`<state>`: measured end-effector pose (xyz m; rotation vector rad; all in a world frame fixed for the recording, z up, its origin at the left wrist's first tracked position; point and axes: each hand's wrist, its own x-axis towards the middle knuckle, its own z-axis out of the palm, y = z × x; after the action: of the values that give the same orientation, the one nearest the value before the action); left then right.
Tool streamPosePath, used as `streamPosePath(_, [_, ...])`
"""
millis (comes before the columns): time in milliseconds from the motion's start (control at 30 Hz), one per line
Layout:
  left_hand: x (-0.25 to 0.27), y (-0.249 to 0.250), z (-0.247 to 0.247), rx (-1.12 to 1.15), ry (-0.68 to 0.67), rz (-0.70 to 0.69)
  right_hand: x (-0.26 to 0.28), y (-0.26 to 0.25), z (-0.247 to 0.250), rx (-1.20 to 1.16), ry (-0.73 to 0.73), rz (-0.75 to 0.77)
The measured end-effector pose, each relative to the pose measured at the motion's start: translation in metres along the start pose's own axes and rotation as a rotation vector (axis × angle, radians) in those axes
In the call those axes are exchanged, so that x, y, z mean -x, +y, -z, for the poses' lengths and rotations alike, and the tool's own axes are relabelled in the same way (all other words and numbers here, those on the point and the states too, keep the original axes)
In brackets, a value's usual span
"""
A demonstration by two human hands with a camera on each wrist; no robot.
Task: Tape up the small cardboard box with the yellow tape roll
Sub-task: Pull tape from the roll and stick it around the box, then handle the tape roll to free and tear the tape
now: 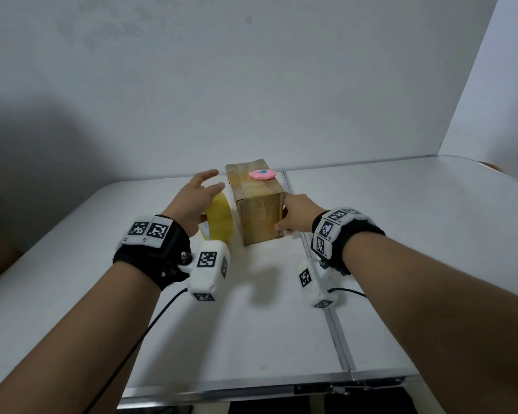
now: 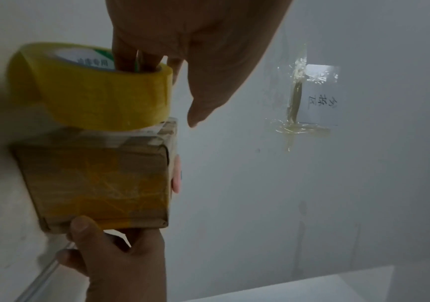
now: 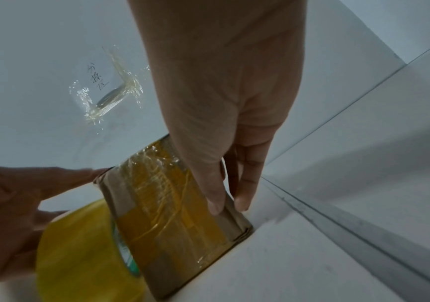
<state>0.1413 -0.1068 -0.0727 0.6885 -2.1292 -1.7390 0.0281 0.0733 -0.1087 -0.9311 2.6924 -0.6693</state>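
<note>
The small cardboard box (image 1: pixel 257 204) stands on the white table, its faces wrapped in yellowish tape (image 3: pixel 172 214). The yellow tape roll (image 1: pixel 219 219) stands on edge against the box's left side. My left hand (image 1: pixel 204 189) holds the roll with a digit hooked into its core (image 2: pixel 136 61), while the other fingers reach straight out toward the box's far edge. My right hand (image 1: pixel 284 216) pinches the box's near right corner. Its thumb (image 3: pixel 213 202) lies on the front face and its fingers (image 3: pixel 242 202) on the right side.
A pink disc (image 1: pixel 262 174) lies on top of the box. The table (image 1: pixel 401 234) has a metal seam (image 1: pixel 335 324) just right of the box and a metal front edge (image 1: pixel 251 386). A white wall rises close behind, with a note (image 2: pixel 317 98) taped to it.
</note>
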Motion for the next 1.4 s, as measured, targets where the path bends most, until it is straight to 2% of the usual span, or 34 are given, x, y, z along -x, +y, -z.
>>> streamPosePath(133, [0.008,0.002,0.018,-0.006,0.176,-0.09,0.002,-0.003,-0.004,-0.056,-0.02,-0.01])
streamPosePath(233, [0.012,0.011,0.025,-0.024,0.197,-0.171,0.005,-0.008,-0.002,-0.11,0.012,-0.025])
streamPosePath(400, [0.018,0.03,0.022,-0.057,0.141,-0.202,0.003,-0.012,-0.005,-0.058,0.075,-0.048])
streamPosePath(567, [0.03,0.041,0.02,-0.008,0.106,-0.216,0.01,-0.015,0.002,-0.03,-0.045,-0.08])
streamPosePath(633, [0.035,0.051,0.016,0.013,0.077,-0.244,0.012,-0.013,0.011,-0.073,-0.046,-0.095])
streamPosePath(767, [0.048,0.083,0.002,0.034,-0.075,-0.286,0.019,-0.003,0.036,-0.124,0.048,-0.092])
streamPosePath(933, [0.059,0.112,-0.035,0.115,-0.266,-0.251,0.03,0.02,0.065,-0.222,0.135,-0.113])
streamPosePath(1067, [0.058,0.104,-0.078,0.19,-0.344,-0.158,0.041,0.044,0.085,-0.349,0.296,-0.121])
streamPosePath(1200, [0.051,0.078,-0.118,0.256,-0.362,-0.094,0.056,0.058,0.095,-0.605,0.485,-0.089])
streamPosePath(1300, [0.045,0.058,-0.144,0.27,-0.356,-0.082,0.064,0.059,0.095,-0.752,0.449,-0.043])
streamPosePath(1400, [0.039,0.045,-0.162,0.279,-0.349,-0.047,0.063,0.068,0.087,-0.626,0.415,-0.036])
